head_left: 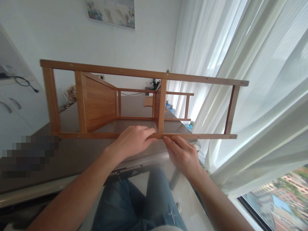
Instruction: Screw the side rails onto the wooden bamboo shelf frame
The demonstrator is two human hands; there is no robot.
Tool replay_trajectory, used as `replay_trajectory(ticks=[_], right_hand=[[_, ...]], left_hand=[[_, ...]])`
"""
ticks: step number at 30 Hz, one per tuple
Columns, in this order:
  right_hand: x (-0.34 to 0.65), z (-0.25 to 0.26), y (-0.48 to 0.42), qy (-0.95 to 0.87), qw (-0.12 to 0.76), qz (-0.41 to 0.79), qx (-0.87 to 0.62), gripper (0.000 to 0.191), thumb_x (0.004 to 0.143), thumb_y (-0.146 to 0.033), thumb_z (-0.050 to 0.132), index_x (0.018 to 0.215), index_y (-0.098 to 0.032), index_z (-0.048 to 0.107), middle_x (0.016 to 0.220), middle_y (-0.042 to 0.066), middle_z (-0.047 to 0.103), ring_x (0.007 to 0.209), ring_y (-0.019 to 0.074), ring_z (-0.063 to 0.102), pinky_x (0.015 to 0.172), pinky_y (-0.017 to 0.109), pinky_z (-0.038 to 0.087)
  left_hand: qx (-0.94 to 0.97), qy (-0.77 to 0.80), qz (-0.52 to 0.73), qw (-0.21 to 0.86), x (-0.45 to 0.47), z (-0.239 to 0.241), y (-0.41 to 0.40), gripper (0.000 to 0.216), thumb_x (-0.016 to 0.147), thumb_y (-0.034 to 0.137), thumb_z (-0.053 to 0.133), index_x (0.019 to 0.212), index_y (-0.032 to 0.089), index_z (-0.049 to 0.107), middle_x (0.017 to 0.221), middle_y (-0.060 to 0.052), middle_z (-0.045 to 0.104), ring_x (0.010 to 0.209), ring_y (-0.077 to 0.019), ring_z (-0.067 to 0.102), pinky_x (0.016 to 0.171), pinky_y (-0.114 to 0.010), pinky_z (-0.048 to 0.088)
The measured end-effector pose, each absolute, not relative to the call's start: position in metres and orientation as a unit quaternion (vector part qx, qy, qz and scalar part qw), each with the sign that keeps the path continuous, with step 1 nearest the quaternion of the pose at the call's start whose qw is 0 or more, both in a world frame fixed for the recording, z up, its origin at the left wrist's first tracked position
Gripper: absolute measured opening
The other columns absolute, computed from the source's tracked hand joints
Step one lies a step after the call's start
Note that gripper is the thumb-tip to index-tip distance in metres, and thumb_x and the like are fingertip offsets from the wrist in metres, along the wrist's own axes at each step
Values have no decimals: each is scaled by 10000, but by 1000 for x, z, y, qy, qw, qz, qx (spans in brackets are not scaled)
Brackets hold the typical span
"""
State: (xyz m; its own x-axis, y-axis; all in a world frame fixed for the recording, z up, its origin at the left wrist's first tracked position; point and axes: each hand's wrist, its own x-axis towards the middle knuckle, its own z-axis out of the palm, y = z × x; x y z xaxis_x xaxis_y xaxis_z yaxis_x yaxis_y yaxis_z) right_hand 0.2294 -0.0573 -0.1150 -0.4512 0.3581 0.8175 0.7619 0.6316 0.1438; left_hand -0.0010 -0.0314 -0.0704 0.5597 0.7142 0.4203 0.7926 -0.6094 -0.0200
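Observation:
A wooden shelf rack [96,102] lies on its side on a brown table [79,154], its ladder-like end frame facing me. My left hand [132,139] curls over the frame's lower rail [199,136], just left of a shelf board's end. My right hand [181,154] touches the same rail from below, fingertips pinched against its underside at the joint. Whether those fingers hold a small part is hidden.
White curtains [240,64] hang on the right, close to the rack's overhanging end. A window [284,195] shows buildings below. Small items [154,85] sit at the table's far end by the wall. White cabinets [12,106] stand left. My jeans-clad legs [144,205] are below.

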Motion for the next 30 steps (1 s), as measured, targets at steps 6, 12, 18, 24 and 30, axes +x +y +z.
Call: replay_trajectory(ticks=[6,12,18,24,30], right_hand=[[224,-111,-59,-810,404,-222,-363,187,1014,-140,575,1041,-133,760,922,70,767,798,148,727,679,234,569],[221,-111,-63,-769,477,-126,-407,154,994,-230,646,948,-181,785,866,28,766,664,119,683,618,232,531],[221,-114,-69,-744,476,-163,-439,186,985,-283,675,874,-172,774,773,4,720,574,96,612,545,233,453],[217,-122,-74,-725,480,-168,-463,227,999,-302,653,840,-187,767,726,-10,693,570,97,614,545,237,424],[218,-130,-74,-705,492,-184,-476,187,978,-334,692,871,-206,777,762,-18,719,561,90,602,546,235,413]], left_hand=[[-875,-431,-191,111,1,-71,-34,227,1027,435,516,941,246,607,832,-9,707,781,-230,685,605,-310,321],[-874,-439,-186,95,3,-71,-36,248,1030,467,500,1000,260,634,859,-4,717,788,-232,690,599,-314,326],[-873,-440,-178,111,8,-73,-36,269,1027,478,505,952,253,631,823,-9,707,774,-231,686,601,-315,324],[-874,-438,-182,103,10,-80,-37,269,1022,481,516,973,252,647,846,-11,717,806,-235,696,613,-322,350],[-873,-441,-189,95,10,-84,-37,263,1020,479,521,986,252,650,854,-14,718,816,-233,697,622,-316,367]])
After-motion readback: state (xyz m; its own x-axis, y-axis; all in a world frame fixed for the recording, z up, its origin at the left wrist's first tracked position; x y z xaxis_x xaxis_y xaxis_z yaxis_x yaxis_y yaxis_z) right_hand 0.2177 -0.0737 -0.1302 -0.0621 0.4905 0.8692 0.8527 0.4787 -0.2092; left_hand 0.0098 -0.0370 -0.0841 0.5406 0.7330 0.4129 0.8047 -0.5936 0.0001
